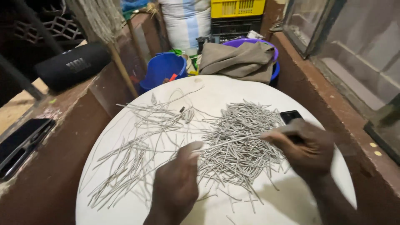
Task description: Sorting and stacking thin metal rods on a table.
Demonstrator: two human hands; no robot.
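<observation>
Left hand (177,181) and right hand (306,146) each pinch an end of one grey strip (231,141) above the round white desk (216,91). Cut strips (237,141) heap beneath; brown ledges flank the desk, blue bucket (162,68) and folded cloth (239,60) beyond.

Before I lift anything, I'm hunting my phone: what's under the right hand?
A dark phone pokes out behind the right hand, lying on the white table; its lower part is covered.

Under my fingers: 1 round white desk (233,89), grey sticks (237,141) too many to count. Beyond: 2 buckets (163,68), 2 crates (236,8). Left: 1 speaker (73,66), 1 phone (21,143).
</observation>
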